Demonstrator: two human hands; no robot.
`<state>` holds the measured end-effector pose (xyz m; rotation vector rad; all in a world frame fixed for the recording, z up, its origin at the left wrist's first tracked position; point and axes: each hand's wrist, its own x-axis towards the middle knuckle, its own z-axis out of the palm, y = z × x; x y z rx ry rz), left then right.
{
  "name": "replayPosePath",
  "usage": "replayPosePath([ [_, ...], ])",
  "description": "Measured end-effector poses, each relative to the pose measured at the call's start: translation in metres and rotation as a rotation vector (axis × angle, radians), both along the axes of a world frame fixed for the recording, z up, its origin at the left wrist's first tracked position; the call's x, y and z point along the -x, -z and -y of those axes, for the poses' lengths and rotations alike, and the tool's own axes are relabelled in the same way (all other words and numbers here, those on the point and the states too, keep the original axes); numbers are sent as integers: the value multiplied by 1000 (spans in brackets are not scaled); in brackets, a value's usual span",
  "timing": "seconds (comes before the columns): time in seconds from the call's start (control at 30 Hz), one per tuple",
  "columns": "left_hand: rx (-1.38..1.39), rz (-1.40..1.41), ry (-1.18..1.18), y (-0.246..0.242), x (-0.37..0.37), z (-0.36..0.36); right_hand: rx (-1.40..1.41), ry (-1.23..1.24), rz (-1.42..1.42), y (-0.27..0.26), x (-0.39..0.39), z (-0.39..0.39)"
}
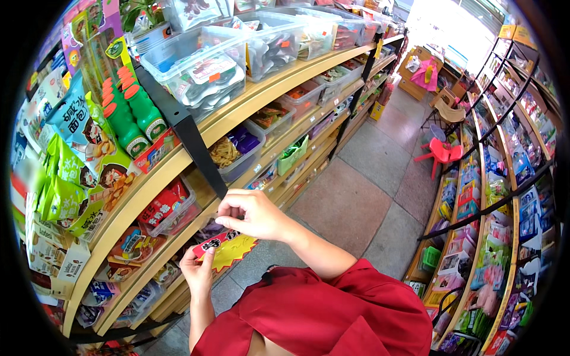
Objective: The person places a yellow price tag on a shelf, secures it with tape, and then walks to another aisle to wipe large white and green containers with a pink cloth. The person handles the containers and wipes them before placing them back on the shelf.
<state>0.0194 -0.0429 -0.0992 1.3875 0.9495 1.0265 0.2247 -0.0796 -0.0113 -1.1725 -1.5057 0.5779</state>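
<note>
My left hand (199,269) grips the left end of a price sign (229,252), thumb on top. The sign is a yellow starburst card with a red band, bearing printed characters and faint handwriting. Just above its upper edge is my right hand (254,217), fingers curled and the thumb close to the fingertips. Whether anything thin is pinched there is too small to tell. The right hand covers part of the red band. Behind both hands runs a wooden shelf unit with a black metal post (200,155).
Clear plastic bins (202,71) of packaged snacks line the top shelf. Green-bottled goods (138,120) and snack bags (62,187) stand at left. Across the tiled aisle (343,196) is another stocked rack (483,222). A red plastic stool (441,153) stands farther along the aisle.
</note>
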Motion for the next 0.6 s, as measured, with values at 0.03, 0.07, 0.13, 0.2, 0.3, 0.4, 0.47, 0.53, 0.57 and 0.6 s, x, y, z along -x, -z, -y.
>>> replayPosePath([
  [0.03, -11, -4, -4, -1, 1, 0, -2, -7, 3, -1, 0, 0],
  [0.07, -22, -8, -8, -2, 2, 1, -5, -14, 6, -3, 1, -1],
  [0.13, -22, -11, -25, -4, 6, 3, 6, -35, 9, -6, 5, -2],
  [0.2, -9, -12, -52, -10, 8, 4, 26, -63, 5, -9, 8, -5],
  [0.3, 72, -12, 40, -32, -1, 5, -74, -13, 96, -10, 4, -6],
  [0.4, -183, -10, 62, -28, -3, -2, -72, -24, 80, -13, 4, -7],
  [0.47, -107, -41, 69, -33, 3, -5, -66, -33, 119, -27, 7, -12],
  [0.53, -109, -23, 61, -38, 3, -11, -82, -41, 128, -37, 9, -19],
  [0.57, -140, -6, 55, -42, 0, -16, -110, -43, 139, -42, 8, -24],
  [0.6, -190, -21, 50, -55, -5, -19, -137, -44, 175, -48, 4, -30],
])
